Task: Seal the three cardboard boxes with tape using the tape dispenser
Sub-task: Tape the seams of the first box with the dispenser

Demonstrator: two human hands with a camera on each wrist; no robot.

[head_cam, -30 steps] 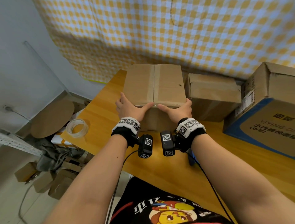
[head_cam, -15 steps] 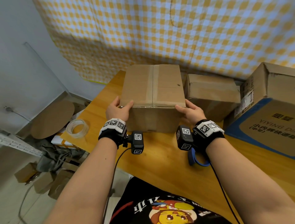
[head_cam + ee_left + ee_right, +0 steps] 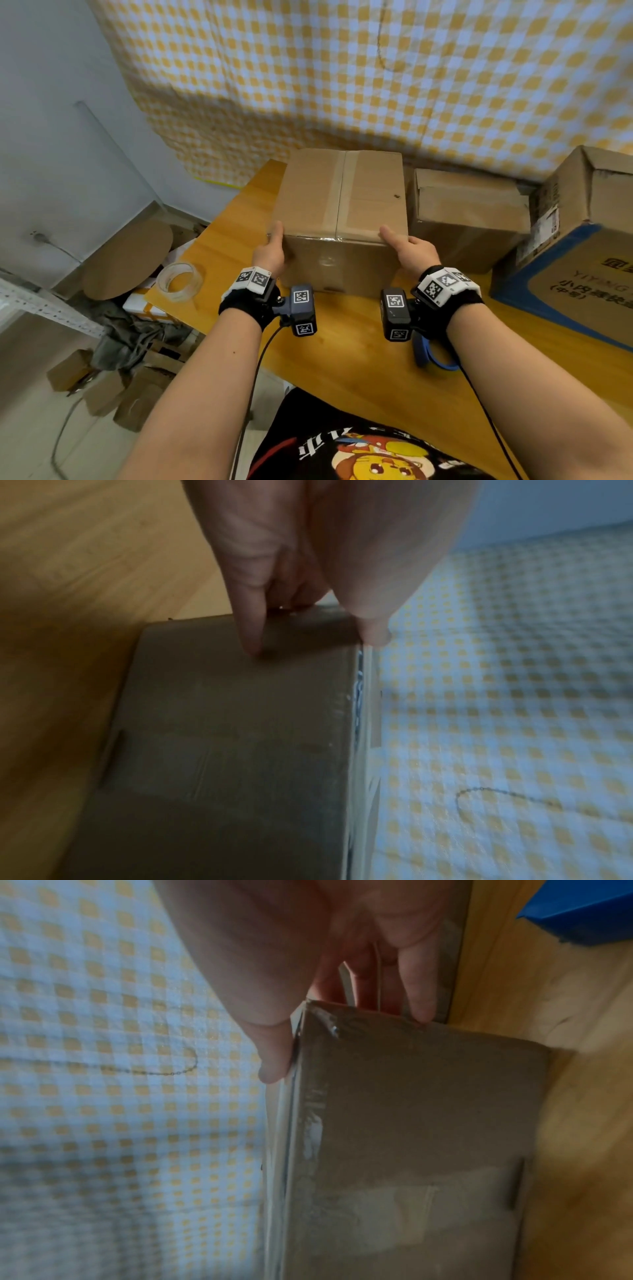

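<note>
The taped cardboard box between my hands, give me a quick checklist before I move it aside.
1. Brown cardboard box top seam taped: ok, a strip runs down the middle.
2. Left hand on the box's near left corner: ok, thumb on top, fingers on the side.
3. Right hand on the near right corner: ok, same hold.
4. Smaller brown cardboard box beside it: not ok, close on the right, flaps look untaped.
5. Clear tape roll at the wooden table edge: ok, apart from the box.
6. Blue tape dispenser: cannot tell, mostly hidden behind the right wrist.
</note>
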